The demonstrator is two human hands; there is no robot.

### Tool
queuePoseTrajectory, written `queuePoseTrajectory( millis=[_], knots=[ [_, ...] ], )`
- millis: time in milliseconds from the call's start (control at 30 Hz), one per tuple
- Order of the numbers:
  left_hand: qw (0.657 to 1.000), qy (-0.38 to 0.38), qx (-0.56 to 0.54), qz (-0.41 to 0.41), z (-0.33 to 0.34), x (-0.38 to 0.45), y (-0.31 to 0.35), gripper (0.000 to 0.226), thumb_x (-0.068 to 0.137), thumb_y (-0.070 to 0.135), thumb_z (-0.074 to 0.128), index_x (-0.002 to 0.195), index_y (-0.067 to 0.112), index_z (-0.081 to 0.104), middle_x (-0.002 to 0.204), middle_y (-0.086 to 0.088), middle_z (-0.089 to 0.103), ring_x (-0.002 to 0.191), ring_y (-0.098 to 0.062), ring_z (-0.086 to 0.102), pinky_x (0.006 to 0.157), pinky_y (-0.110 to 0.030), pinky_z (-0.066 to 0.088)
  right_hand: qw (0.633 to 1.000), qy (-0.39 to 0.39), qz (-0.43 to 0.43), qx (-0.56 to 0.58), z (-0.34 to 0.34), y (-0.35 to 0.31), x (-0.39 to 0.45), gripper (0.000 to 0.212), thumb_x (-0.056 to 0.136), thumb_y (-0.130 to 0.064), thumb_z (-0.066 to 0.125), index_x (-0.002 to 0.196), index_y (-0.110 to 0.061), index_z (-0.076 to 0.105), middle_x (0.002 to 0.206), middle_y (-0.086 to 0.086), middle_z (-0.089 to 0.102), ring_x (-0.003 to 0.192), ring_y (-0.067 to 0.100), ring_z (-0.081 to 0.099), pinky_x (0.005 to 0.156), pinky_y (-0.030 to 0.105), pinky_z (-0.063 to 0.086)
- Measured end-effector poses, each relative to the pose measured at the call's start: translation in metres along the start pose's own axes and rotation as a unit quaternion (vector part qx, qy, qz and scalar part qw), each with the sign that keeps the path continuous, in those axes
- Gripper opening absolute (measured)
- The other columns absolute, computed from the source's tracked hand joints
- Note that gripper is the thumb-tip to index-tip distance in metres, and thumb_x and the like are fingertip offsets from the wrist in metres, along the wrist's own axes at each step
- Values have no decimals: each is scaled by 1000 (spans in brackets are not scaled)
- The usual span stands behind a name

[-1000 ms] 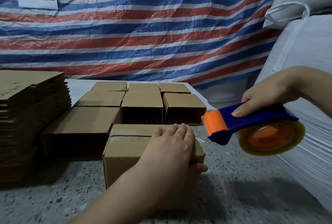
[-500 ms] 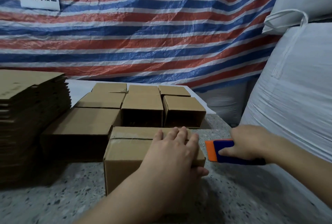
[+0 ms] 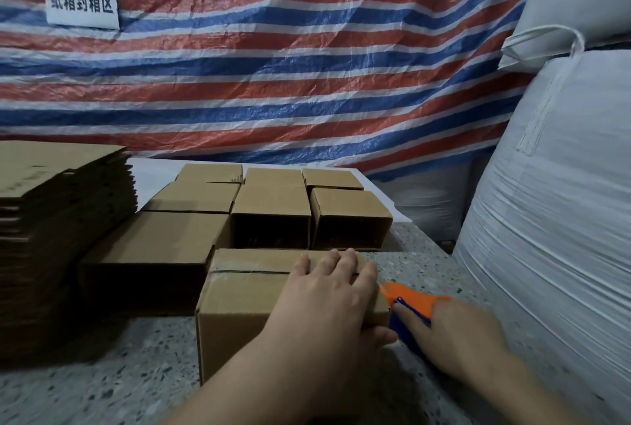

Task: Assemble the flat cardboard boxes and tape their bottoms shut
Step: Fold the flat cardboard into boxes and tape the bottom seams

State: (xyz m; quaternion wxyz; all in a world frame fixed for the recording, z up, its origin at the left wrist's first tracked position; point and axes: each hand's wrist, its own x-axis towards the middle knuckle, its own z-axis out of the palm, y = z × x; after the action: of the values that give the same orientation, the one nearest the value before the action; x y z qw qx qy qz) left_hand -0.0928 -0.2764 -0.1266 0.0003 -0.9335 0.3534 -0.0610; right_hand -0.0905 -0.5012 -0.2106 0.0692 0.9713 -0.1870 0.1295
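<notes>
Left hand (image 3: pixel 327 301) spread flat, fingers straight, pressing on top of the near cardboard box (image 3: pixel 246 308) at about 6 o'clock on the speckled counter (image 3: pixel 102 387), thumb hooked over the box's right edge. Clear tape visible along the seam across the box top. Right hand (image 3: pixel 457 336) at 4 o'clock, just beside the box's right side, fingers curled round the blue-and-orange tape dispenser (image 3: pixel 409 301), orange end touching the box's upper right corner. Toward 12 o'clock, just behind the near box, assembled boxes (image 3: pixel 273 206) packed close in rows, several lying with open ends facing forward. At 9 o'clock, a tall stack of flat cardboard (image 3: pixel 58 220). At 3 o'clock, a large white woven sack (image 3: pixel 563 220), near the right hand. Across the back, a red, white and blue striped tarp (image 3: pixel 290 66) with a white sign (image 3: pixel 82 1) of printed characters at 11 o'clock.
</notes>
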Motion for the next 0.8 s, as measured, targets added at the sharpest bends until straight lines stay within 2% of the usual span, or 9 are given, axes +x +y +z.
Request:
queuePoseTrajectory(
  millis=[67,133,267,367,433,500,633,700,800],
  knots=[
    [1000,4,-1,1,-1,0,0,83,93,67,36,156,29,-2,165,-3,-3,151,-24,-4,120,-50,1,994,46,-11,94,-19,-7,1,76,85,-83,12,92,-27,62,92,-6,65,87,13,62,77,34,49],
    [1000,12,2,3,0,-1,0,82,93,67,37,156,29,-1,165,-3,-1,151,-23,-3,120,-50,3,952,45,-21,303,-38,-18,-3,78,83,-83,13,86,-22,63,79,-3,65,77,12,61,71,34,50],
    [1000,18,13,6,0,-3,1,81,94,66,35,156,28,-2,165,-4,-2,152,-23,-2,121,-48,3,755,-193,81,621,-59,-43,-12,72,95,-71,34,86,-9,69,80,8,72,79,26,66,78,41,50],
    [1000,23,15,9,-1,-4,1,80,95,65,35,156,27,-1,165,-5,0,152,-23,-1,121,-48,4,653,-224,88,718,-62,-54,-18,47,101,-50,48,103,-8,70,98,20,74,95,36,69,84,49,52],
    [999,28,16,11,-1,-4,1,81,95,64,35,156,25,0,165,-5,1,152,-23,0,122,-48,6,639,-199,80,739,-60,-60,-21,33,104,-35,49,117,-12,70,108,22,73,102,35,71,78,47,54],
    [999,29,16,12,-1,-5,1,81,95,64,35,157,25,1,165,-6,1,152,-23,0,122,-48,6,642,-179,68,742,-57,-64,-23,29,104,-31,48,110,-16,73,100,15,77,91,26,74,71,39,55],
    [999,38,19,13,1,-6,2,82,95,64,36,156,23,-1,165,-6,1,152,-24,1,122,-48,6,651,-154,64,741,-52,-70,-30,33,100,-40,52,93,-24,79,94,9,78,84,20,76,67,33,57],
    [999,34,18,12,1,-5,2,83,95,63,36,156,22,-3,165,-5,0,152,-23,0,122,-48,6,651,-156,67,740,-52,-72,-35,34,98,-46,53,99,-23,77,95,8,78,85,20,76,60,28,55],
    [1000,28,13,5,0,-5,3,87,95,64,35,156,19,-9,165,-5,-3,152,-23,-3,122,-47,3,671,-130,82,725,-48,-72,-39,33,95,-49,53,110,-23,67,106,7,75,93,19,73,65,29,56]
  ],
)
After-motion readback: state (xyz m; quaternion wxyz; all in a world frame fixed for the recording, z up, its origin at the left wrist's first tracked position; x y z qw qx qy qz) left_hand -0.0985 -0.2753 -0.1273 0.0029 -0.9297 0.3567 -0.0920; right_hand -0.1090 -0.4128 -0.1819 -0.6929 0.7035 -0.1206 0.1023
